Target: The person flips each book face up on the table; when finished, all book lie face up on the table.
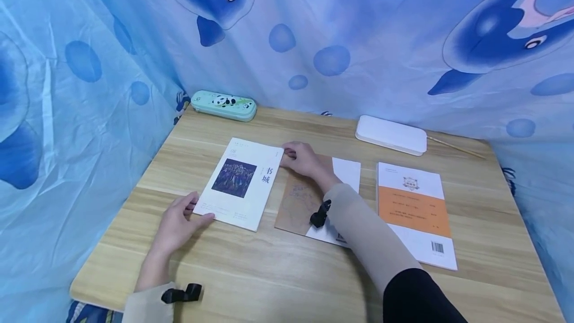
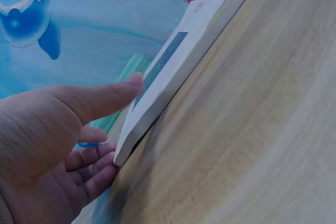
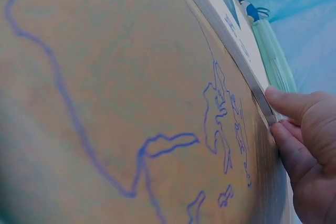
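Observation:
A white book [image 1: 240, 183] with a dark square picture lies at the left of the wooden table. At its near left corner, my left hand [image 1: 177, 226] holds it, thumb by the near edge and fingers against the side. The left wrist view shows those fingers [image 2: 97, 174] right at the book's corner. My right hand [image 1: 305, 161] pinches the far right corner, its thumb [image 3: 286, 103] on top and fingertips at the edge. Under my right forearm lies a brown and white book [image 1: 296, 198] with blue line drawings, partly hidden by the sleeve.
An orange and white book [image 1: 414, 208] lies to the right. Toward the back of the table [image 1: 269, 273] are a green panda pencil case [image 1: 224, 105], a white case [image 1: 391, 135] and a thin stick [image 1: 457, 147]. A blue dolphin-print curtain [image 1: 358, 29] hangs behind.

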Demonstrator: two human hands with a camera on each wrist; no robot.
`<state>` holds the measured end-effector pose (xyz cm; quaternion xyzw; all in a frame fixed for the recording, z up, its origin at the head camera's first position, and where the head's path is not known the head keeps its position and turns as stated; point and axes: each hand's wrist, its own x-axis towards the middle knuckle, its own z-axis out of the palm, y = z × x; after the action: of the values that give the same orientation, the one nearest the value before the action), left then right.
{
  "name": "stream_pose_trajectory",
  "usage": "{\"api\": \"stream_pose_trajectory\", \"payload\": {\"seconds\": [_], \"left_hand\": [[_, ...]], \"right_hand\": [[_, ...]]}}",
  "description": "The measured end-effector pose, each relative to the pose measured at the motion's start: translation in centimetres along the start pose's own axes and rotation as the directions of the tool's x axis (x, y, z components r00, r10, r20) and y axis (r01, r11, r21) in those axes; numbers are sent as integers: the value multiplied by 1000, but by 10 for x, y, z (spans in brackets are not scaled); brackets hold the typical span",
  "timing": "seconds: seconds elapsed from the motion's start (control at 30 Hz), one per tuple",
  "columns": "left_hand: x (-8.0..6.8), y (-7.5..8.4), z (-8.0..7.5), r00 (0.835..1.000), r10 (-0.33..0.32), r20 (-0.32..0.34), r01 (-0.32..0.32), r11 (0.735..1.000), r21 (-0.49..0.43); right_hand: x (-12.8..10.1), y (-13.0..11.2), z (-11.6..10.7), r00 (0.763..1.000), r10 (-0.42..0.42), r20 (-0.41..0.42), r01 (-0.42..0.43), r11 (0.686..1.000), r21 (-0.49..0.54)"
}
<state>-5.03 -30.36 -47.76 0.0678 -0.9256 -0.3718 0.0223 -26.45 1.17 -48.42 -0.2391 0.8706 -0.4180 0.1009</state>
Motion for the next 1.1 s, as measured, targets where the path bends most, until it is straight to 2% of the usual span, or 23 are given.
{"api": "stream_pose_trajectory", "payload": {"seconds": [0.1,0.2,0.3,0.53,0.77,0.87,1.1], "left_hand": [[-1,4,2,997,54,-52,-53,999,11],[1,11,9,987,120,-111,-119,993,20],[4,19,17,978,170,-125,-170,985,14],[11,38,37,961,272,-47,-273,962,-1],[15,54,52,949,315,31,-315,949,-18],[17,58,57,943,331,44,-330,944,-22],[20,66,71,917,397,48,-394,917,-57]], "right_hand": [[-6,0,-2,1000,-17,-17,17,1000,-7],[-15,-1,-9,999,-28,-25,27,999,-35],[-24,-2,-16,999,-39,-20,37,996,-81],[-45,3,-29,1000,-15,-2,14,993,-121],[-66,8,-40,1000,8,-22,-12,987,-160],[-76,9,-44,998,29,-48,-36,986,-161],[-96,11,-54,994,39,-104,-57,983,-172]]}}
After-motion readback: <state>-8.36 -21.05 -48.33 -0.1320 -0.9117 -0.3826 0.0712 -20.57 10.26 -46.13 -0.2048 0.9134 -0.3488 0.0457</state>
